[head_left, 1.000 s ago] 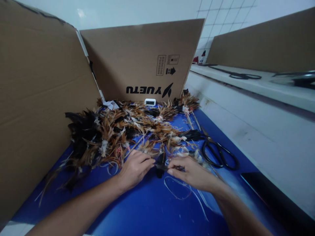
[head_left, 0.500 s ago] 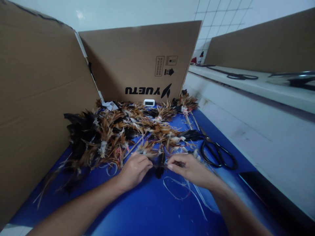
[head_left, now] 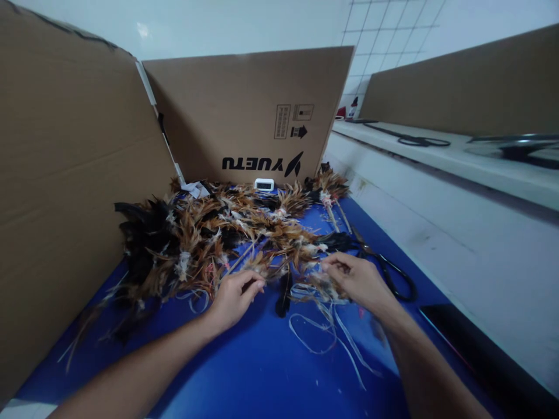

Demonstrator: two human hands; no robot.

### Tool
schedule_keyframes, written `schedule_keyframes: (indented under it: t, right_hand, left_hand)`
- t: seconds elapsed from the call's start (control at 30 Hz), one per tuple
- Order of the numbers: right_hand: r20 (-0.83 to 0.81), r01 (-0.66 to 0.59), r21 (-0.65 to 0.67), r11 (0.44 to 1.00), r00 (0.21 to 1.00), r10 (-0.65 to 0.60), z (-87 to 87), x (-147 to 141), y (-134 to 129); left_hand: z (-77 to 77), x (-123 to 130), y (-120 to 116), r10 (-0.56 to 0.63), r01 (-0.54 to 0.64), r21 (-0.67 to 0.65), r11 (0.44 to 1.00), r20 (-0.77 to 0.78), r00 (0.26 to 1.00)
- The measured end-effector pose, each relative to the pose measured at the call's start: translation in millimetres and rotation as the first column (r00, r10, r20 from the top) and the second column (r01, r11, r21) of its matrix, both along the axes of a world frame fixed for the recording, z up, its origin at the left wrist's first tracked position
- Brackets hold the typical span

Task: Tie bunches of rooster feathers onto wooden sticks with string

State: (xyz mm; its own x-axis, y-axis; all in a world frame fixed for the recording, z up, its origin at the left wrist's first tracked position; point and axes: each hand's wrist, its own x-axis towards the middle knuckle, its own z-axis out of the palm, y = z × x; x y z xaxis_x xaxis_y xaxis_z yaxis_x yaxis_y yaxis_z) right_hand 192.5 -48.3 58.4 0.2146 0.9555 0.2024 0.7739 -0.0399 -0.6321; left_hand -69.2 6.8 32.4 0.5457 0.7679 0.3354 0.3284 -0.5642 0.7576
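Brown and black feathers [head_left: 196, 233] lie in a large pile on the blue surface [head_left: 244, 372]. My left hand [head_left: 240, 294] is at the pile's front edge, its thumb and fingers pinched together; whatever is between them is too small to make out. A black feather [head_left: 283, 294] lies between my two hands. To its right, my right hand [head_left: 349, 276] is over small feathers, fingers curled together, and what they hold is hidden. Pale strips [head_left: 314, 337] lie in loose loops below my right hand.
Black-handled scissors [head_left: 393, 276] lie right of my right hand, near a dark flat object [head_left: 471, 343]. Cardboard [head_left: 244, 105] stands behind and at the left. A small white display [head_left: 264, 185] sits behind the feathers. A ledge [head_left: 463, 157] runs along the right.
My hands have moved apart. My right hand went up and to the right, over the small feathers, while my left hand shifted slightly left. The black feather between them is now more exposed.
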Motion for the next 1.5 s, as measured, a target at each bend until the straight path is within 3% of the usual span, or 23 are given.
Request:
schedule_keyframes:
  t: [0.13,0.4,0.67,0.83,1.03,1.17,1.37,1.5]
  right_hand:
    - [0.142,-0.149,-0.138,0.979,0.975,0.169,-0.1,-4.7,-2.3]
    - [0.318,-0.178,-0.240,0.954,0.914,0.251,-3.2,-7.3,-2.9]
    - [-0.087,-0.175,-0.136,0.975,0.983,0.165,4.6,-2.7,-3.9]
    - [-0.371,-0.078,-0.091,0.993,0.928,0.039,11.7,-7.3,-5.0]
    - [-0.504,0.014,-0.045,0.999,0.863,-0.035,13.6,-14.2,-4.9]
    - [-0.582,-0.052,-0.011,0.999,0.812,0.035,10.5,-24.4,-3.3]
    - [-0.686,-0.212,0.012,0.977,0.709,0.162,4.6,-45.9,-3.7]
    - [-0.709,-0.228,0.038,0.973,0.680,0.187,0.7,-58.1,-5.4]
  left_hand:
    - [-3.7,0.3,2.4,0.036,-0.033,-0.077,0.996,0.033,0.999]
    - [-5.0,1.0,2.7,0.040,-0.034,-0.134,0.990,0.045,0.998]
    - [-6.4,1.6,3.5,0.041,-0.026,-0.183,0.983,0.081,0.996]
    - [-10.8,1.2,5.4,0.035,-0.010,-0.249,0.968,0.097,0.995]
    - [-12.5,0.8,6.4,0.057,-0.012,-0.304,0.953,0.139,0.989]
    - [-6.9,3.8,3.1,0.081,-0.006,-0.390,0.921,0.175,0.981]
    - [-3.5,16.6,-7.4,0.094,0.092,-0.581,0.809,0.281,0.955]
    - [-5.7,22.3,-16.9,0.080,0.146,-0.636,0.758,0.312,0.947]
